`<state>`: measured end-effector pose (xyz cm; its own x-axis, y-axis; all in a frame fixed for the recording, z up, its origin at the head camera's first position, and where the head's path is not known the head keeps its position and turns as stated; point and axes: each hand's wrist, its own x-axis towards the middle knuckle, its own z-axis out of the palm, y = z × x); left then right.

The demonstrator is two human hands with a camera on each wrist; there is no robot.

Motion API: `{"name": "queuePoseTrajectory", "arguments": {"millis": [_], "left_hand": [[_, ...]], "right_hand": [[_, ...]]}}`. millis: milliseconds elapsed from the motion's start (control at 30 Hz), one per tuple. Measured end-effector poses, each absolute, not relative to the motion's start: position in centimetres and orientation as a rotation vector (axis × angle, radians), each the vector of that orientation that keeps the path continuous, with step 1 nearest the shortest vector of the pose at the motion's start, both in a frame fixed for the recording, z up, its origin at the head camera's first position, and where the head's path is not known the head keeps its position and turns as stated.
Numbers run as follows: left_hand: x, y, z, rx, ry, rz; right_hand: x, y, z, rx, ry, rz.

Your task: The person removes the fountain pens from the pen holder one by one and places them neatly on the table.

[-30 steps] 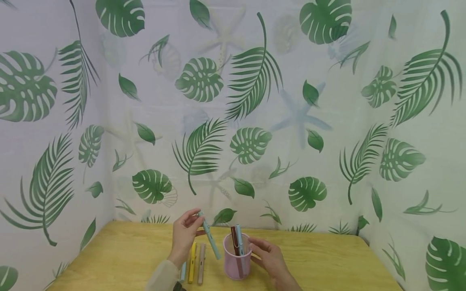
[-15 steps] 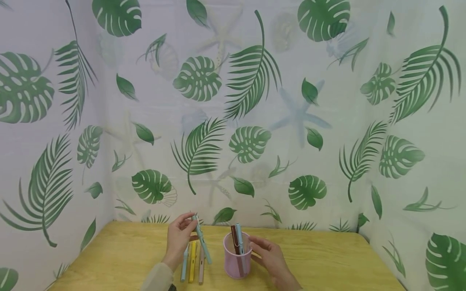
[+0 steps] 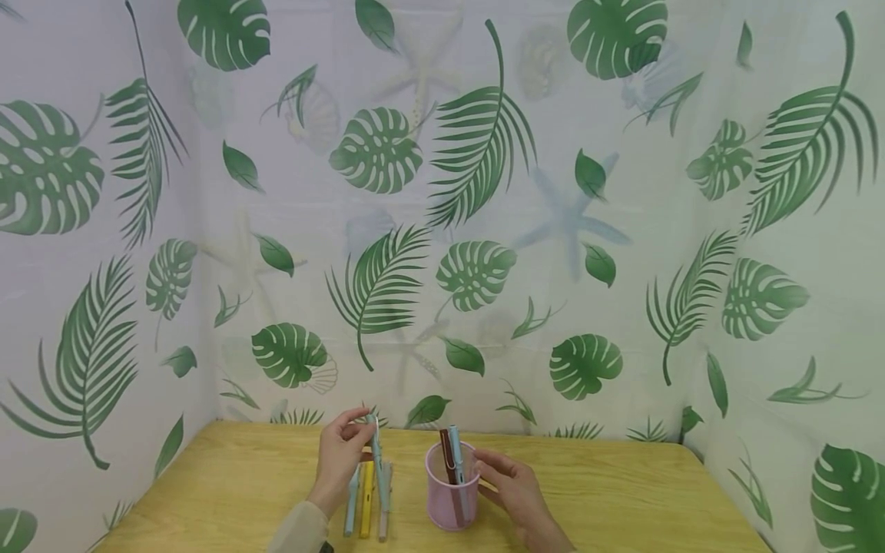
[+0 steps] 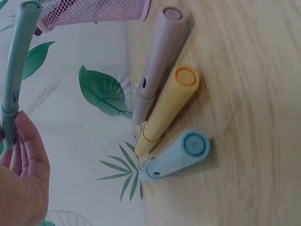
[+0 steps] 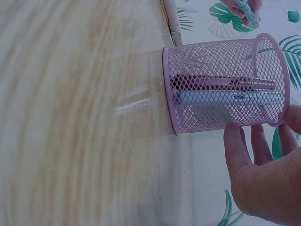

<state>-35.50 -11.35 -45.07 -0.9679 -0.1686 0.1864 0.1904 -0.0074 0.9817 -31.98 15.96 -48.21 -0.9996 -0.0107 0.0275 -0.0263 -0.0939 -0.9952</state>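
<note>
My left hand [image 3: 340, 452] pinches a mint green pen [image 4: 18, 61] near its clip end. The pen hangs nearly upright over the lying pens in the head view. Beneath it on the table lie a light blue pen [image 4: 176, 153], a yellow pen [image 4: 169, 106] and a pinkish-grey pen [image 4: 160, 52], side by side. To their right stands a pink mesh pen holder [image 3: 436, 503]. It holds a dark brown pen [image 3: 448, 455] and a light blue pen [image 3: 455, 453]. My right hand [image 3: 513, 489] holds the holder's right side, fingers and thumb at its rim and wall.
The wooden table [image 3: 608, 491] reaches back to a pale curtain [image 3: 525, 322] printed with green leaves. That curtain also rises on the left and right sides.
My left hand has drawn left and slightly down with the mint green pen, from beside the holder to above the lying pens. The right hand and holder stay put.
</note>
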Motion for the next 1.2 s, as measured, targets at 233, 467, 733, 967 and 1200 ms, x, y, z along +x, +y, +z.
{"name": "queuePoseTrajectory", "arguments": {"millis": [233,467,733,967,1200], "left_hand": [[-35.4,-12.0,-45.1,0.025,-2.096,-1.984],[-35.4,-12.8,-45.5,0.083,-2.137,-2.0],[-35.2,-14.0,-46.1,0.109,-2.225,-1.995],[-35.1,-15.3,-47.0,0.16,-2.328,-2.003],[-35.3,-16.3,-48.0,0.223,-2.39,-1.999]], "right_hand": [[-32.0,16.2,-48.2,0.035,-2.116,2.315],[-31.7,16.3,-48.2,0.041,-2.127,2.319],[-31.4,16.6,-48.1,0.049,-2.124,2.332],[-31.1,16.6,-47.9,0.039,-2.126,2.329],[-30.8,16.6,-47.9,0.046,-2.127,2.354]]}}
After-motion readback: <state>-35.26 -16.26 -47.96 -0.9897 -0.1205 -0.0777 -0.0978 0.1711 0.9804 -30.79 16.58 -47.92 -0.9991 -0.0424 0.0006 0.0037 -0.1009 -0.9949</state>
